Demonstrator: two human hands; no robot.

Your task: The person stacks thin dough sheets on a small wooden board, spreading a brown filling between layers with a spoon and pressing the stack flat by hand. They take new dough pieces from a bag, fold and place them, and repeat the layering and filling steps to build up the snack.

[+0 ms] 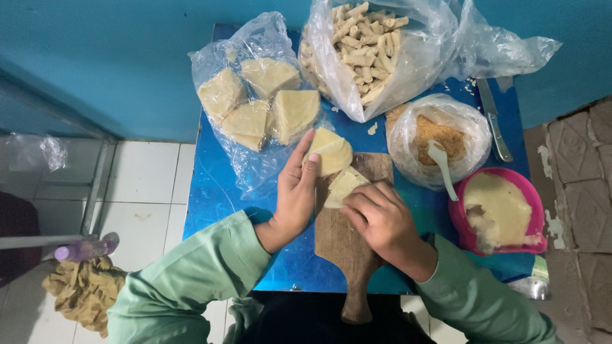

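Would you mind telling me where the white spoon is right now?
In the head view, the white spoon stands in the bag of brown crumbs on the table's right side, just above the pink bowl and right of the wooden board.

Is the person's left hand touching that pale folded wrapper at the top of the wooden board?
Touching. The head view shows the left hand with its fingertips pressed against the edge of the pale folded wrapper, with no gap between them.

clear plastic bag of folded wrappers [255, 95], clear bag of rolls [376, 51], small crumb bag [440, 137]
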